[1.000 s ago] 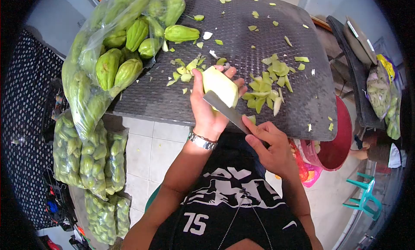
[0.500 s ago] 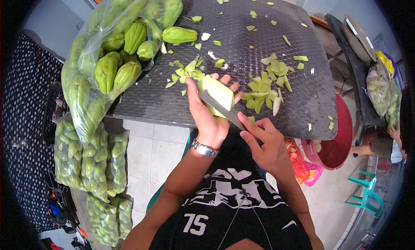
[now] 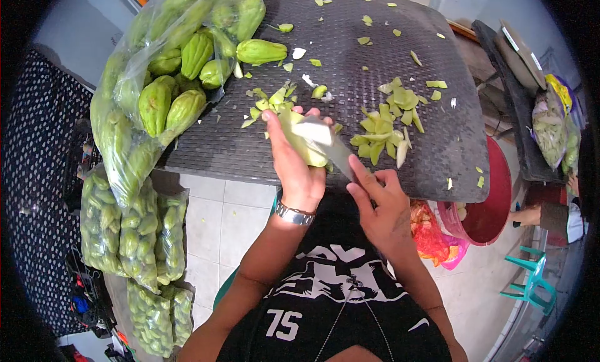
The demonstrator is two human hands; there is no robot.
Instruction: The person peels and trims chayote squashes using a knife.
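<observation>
My left hand (image 3: pixel 299 179), with a metal watch on its wrist, cradles a pale, peeled chayote (image 3: pixel 290 132) over the front edge of the table. In my right hand (image 3: pixel 382 209) is a knife (image 3: pixel 339 157), its blade blurred and lying across the chayote's right side. A pale piece by the blade is too smeared to make out. Peelings lie in one pile (image 3: pixel 378 134) to the right and in a smaller pile (image 3: pixel 273 99) just beyond my left fingers. An unpeeled chayote (image 3: pixel 261 51) rests farther back, beside the open plastic bag.
A large plastic bag of chayotes (image 3: pixel 119 105) covers the table's left side. More filled bags (image 3: pixel 137 231) stand below it. Scraps dot the dark woven tabletop (image 3: pixel 337 37). A red tub (image 3: pixel 490 193) sits under the right edge, near a green stool (image 3: pixel 530 277). Another person's leg (image 3: pixel 531 216) shows far right.
The knife blade has swung up and across the chayote, and my right hand has shifted slightly. The chayote has turned a little in my left hand.
</observation>
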